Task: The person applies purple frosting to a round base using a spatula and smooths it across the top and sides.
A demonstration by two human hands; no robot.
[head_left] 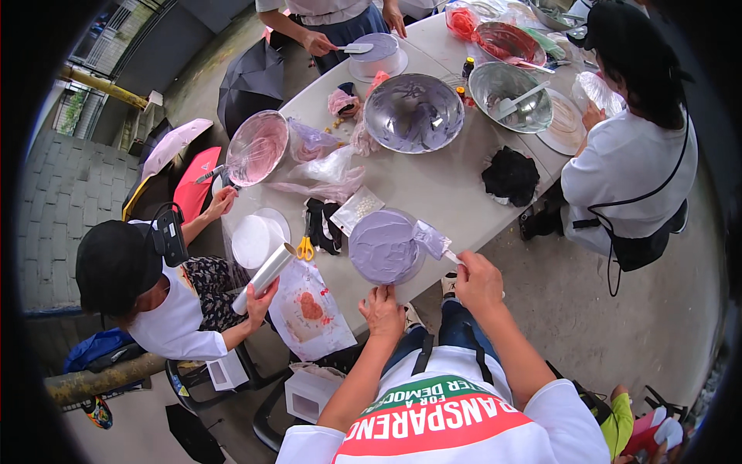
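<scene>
A round cake (386, 249) covered in lavender frosting stands at the table's near edge. My right hand (477, 280) is closed around the handle of a spatula (431, 239), whose blade is coated in the same frosting and touches the cake's right side. With fingers stretched forward, my left hand (382, 312) touches the near rim under the cake; whether it grips there I cannot tell. Just behind the cake lies a clear packet of small white beads (357, 210). Yellow-handled scissors (306, 249) and a black cloth or bag (328, 226) are to its left.
A steel bowl (414, 114) with lavender traces stands beyond the cake. At left, a person holds a roll of wrap (264, 277) near a pink-frosting bowl (258, 147). Another person spreads frosting on a cake (377, 56) across the table; a third sits at right by another bowl (511, 97).
</scene>
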